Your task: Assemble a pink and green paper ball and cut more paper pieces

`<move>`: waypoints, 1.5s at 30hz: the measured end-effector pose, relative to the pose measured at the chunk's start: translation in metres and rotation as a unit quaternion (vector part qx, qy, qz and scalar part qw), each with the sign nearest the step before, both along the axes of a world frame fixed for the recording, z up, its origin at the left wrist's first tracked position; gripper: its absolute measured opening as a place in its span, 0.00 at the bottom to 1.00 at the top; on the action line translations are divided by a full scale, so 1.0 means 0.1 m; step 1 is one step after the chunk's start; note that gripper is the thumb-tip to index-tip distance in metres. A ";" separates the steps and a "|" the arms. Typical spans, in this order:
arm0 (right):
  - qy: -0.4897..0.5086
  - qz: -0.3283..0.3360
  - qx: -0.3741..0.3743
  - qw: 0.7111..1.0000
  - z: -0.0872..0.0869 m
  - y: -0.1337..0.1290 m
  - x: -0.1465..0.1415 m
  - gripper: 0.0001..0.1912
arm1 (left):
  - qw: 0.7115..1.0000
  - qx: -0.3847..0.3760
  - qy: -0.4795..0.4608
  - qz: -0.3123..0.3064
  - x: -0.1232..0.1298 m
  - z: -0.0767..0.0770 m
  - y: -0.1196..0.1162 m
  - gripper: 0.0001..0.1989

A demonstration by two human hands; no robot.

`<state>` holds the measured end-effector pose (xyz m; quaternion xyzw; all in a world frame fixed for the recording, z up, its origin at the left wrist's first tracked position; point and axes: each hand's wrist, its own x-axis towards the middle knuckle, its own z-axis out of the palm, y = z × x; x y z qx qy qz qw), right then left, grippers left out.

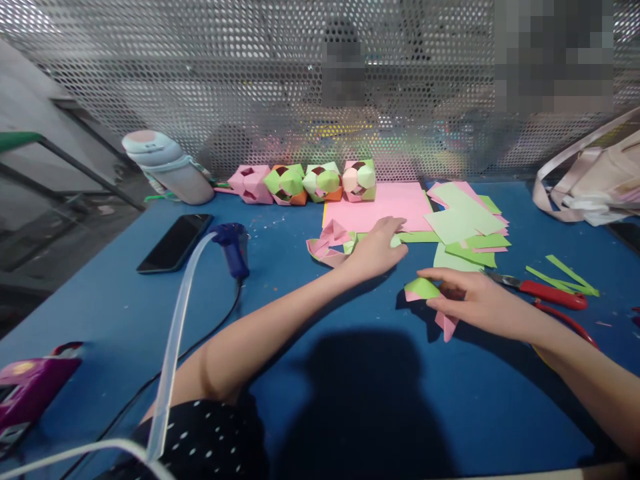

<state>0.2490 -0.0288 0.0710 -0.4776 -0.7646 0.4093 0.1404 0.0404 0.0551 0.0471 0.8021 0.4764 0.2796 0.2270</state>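
Note:
My right hand point(473, 300) pinches a folded paper piece point(423, 289), green on top with pink below, just above the blue table. Farther forward, my left hand point(375, 248) reaches over the table with its fingers stretched out and the thumb apart. A bit of pale green paper shows between that thumb and the fingers; whether they touch it I cannot tell. Beside the left wrist lie folded pink paper pieces point(330, 241), partly hidden by the hand. A long green paper strip point(417, 237) runs to the right of the left fingers.
Several folded paper balls point(285, 184) line the back by a perforated metal screen point(250, 87). Paper sheets point(465, 213), red-handled scissors point(553, 293) and green strips lie right. A glue gun point(234, 250), phone point(175, 243) and bottle point(167, 167) are left; a clear glue stick trails toward me.

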 end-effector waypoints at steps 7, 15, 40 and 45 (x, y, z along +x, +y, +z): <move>-0.033 -0.124 0.036 0.991 -0.02 -0.03 0.17 0.24 | 0.976 -0.166 -0.144 0.019 -0.41 0.05 -0.64 0.25; -0.205 -0.020 0.275 0.939 -0.23 -0.19 -0.06 0.25 | 0.993 0.049 0.107 -0.001 -0.69 -0.23 -1.13 0.26; -0.124 0.090 0.135 0.979 -0.33 0.00 0.16 0.38 | 0.975 -0.095 0.118 -0.160 -0.98 -0.02 -0.70 0.28; -0.068 0.028 0.176 0.982 -0.39 -0.05 0.08 0.36 | 0.984 -0.083 0.078 -0.137 -1.01 -0.06 -0.69 0.30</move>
